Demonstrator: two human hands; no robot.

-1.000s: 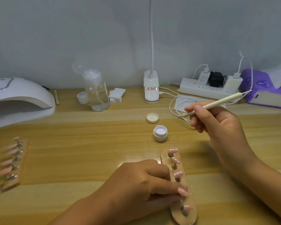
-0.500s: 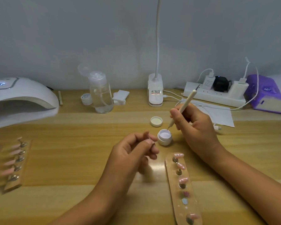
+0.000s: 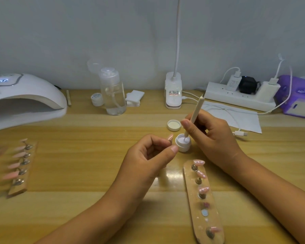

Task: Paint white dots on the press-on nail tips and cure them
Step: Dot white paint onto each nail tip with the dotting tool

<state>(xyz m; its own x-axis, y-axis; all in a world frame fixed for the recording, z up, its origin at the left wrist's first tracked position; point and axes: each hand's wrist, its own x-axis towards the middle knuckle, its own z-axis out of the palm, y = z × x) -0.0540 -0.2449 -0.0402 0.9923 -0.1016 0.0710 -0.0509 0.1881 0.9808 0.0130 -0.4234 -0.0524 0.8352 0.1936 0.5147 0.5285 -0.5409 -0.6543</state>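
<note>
- Nail tip point(image 3: 170, 138) sits pinched in the left grip point(image 3: 148, 157), just left of the gel pot point(image 3: 183, 144).
- Right grip point(image 3: 211, 136) holds the dotting pen point(image 3: 195, 113) pencil-fashion, point dipped in the white gel. Best to lift only a small bead.
- Left fingers hide the tip's mount, and the pen's load is too small to judge.
- Curing lamp point(image 3: 25, 95), far left of both grips, is cut off by the frame edge.

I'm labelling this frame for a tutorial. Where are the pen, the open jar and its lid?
pen point(image 3: 195, 111), head view, on the shaft above the fingers.
jar point(image 3: 183, 146), head view, on its front wall.
lid point(image 3: 174, 125), head view, on its upturned inside.
</note>
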